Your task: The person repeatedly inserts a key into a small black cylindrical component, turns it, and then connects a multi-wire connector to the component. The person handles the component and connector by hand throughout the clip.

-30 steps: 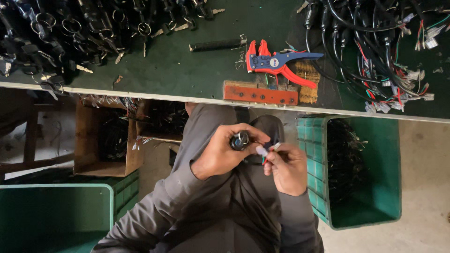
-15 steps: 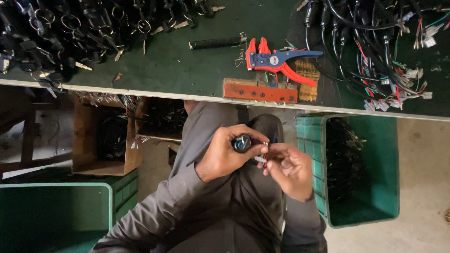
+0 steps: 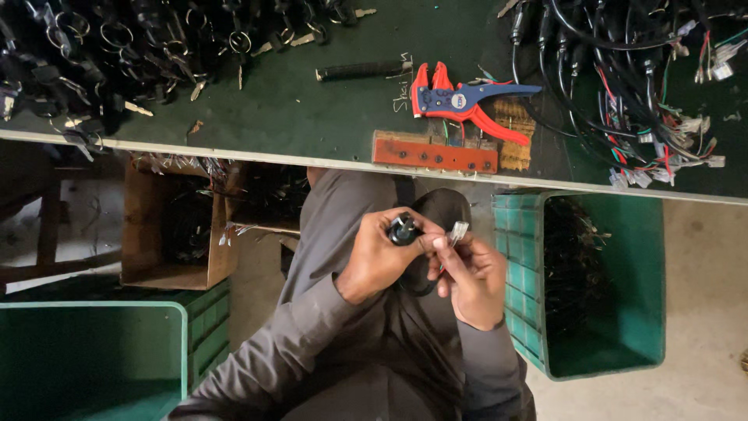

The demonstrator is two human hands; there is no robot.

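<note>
White connector (image 3: 459,230) now raised in right hand (image 3: 471,279), left hand (image 3: 380,256) still gripping black switch (image 3: 403,228)

Both forearms, in grey sleeves, came up from the bottom of the view and met over the lap, wrists bent inward. The left hand (image 3: 378,257) was curled in a closed grip, thumb and forefinger pinched at its top, knuckles turned outward. The right hand (image 3: 471,277) sat just beside it, touching it at the fingertips, its thumb and forefinger pinched together and the other fingers loosely folded.
</note>
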